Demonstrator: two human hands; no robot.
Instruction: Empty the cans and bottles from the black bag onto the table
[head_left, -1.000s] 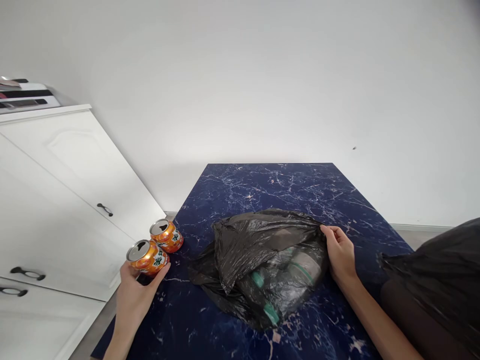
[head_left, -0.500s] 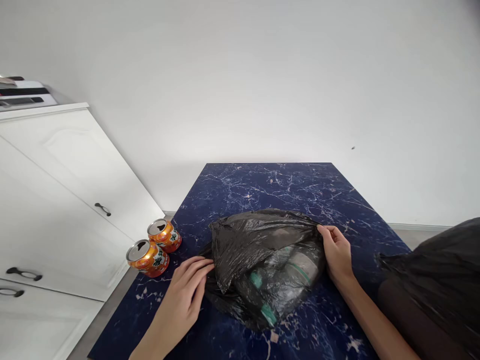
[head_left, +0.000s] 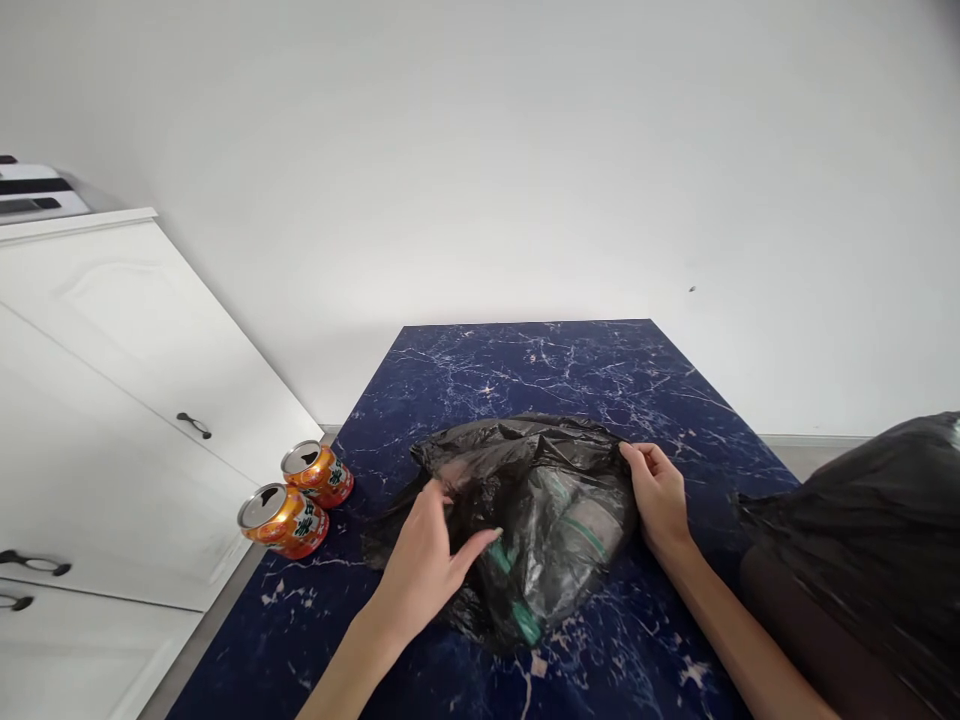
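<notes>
A thin black plastic bag (head_left: 517,450) lies on the blue marbled table, holding several clear and whitish items with green parts that look like bottles, blurred by the film. My right hand (head_left: 660,500) pinches the bag's right edge between thumb and fingers. At the bag's left side, my left hand (head_left: 424,565) has its fingers under the bag's upper layer, faintly visible through the plastic. Its thumb is stretched out away from the fingers over the front of the bag. The bag's mouth appears to be on the left, around my left hand.
Two opened orange drink cans (head_left: 283,520) stand at the table's (head_left: 525,365) left edge. On the right, another dark plastic bag (head_left: 862,540) bulges beside the table. A white cabinet (head_left: 150,400) with dark handles stands at left, and a white wall is behind.
My left hand has moved right from the bag's left edge, its fingers now under the plastic and thumb spread. The right hand keeps its pinch. The view has shifted slightly.
</notes>
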